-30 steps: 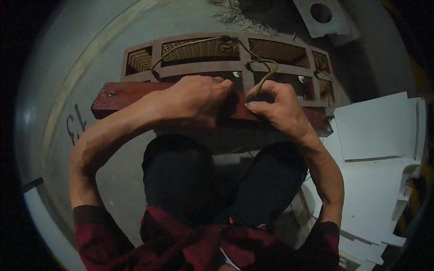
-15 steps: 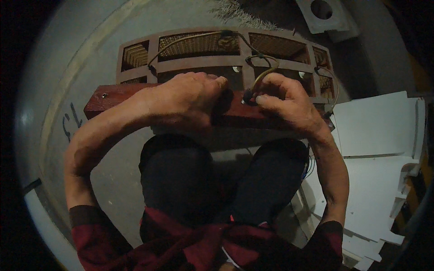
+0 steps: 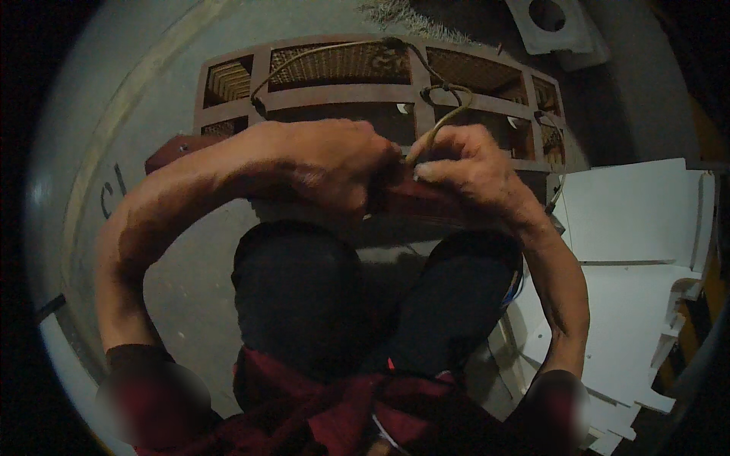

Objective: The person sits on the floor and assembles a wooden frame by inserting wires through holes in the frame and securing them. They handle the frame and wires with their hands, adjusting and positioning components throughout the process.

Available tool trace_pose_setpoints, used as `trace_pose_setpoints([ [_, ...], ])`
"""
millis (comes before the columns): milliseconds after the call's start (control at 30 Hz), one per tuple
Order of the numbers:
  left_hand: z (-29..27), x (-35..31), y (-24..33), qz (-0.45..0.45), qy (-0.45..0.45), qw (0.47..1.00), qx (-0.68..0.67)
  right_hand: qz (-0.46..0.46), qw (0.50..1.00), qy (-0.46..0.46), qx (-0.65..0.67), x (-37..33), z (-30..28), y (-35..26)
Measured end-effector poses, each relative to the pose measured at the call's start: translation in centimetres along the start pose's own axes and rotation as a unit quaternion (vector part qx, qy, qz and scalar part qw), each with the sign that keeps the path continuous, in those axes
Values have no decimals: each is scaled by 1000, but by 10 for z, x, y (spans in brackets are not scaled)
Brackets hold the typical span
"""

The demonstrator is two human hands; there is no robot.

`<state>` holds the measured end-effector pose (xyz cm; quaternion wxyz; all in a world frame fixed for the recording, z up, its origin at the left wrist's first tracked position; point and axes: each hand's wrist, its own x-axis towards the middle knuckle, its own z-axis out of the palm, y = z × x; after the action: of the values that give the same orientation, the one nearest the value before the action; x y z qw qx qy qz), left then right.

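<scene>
In the head view, a tan cable is seen to be pinched between the thumb and fingers of the right hand, its lower end brought near the left fingertips. The left hand is curled over a reddish-brown bar; whether anything is gripped by it cannot be told. The bar is placed just beyond the knees. Behind it, a compartmented wooden frame is crossed by the cable; white panels are located at right.
</scene>
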<state>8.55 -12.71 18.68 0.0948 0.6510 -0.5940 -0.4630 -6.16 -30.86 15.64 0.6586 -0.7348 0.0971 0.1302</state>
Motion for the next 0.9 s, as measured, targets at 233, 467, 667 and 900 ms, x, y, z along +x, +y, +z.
trace_pose_setpoints([
  [233,7,-6,0,25,13,999,-43,92,989,25,111,-10,-4,-13],
  [467,17,-1,-4,30,3,998,-46,-8,980,15,-196,-9,6,10],
  [667,10,4,-3,21,-108,989,-94,-25,988,-72,-136,-5,-6,-6],
  [900,14,11,5,8,-116,993,-33,-43,993,87,62,14,-60,-33],
])
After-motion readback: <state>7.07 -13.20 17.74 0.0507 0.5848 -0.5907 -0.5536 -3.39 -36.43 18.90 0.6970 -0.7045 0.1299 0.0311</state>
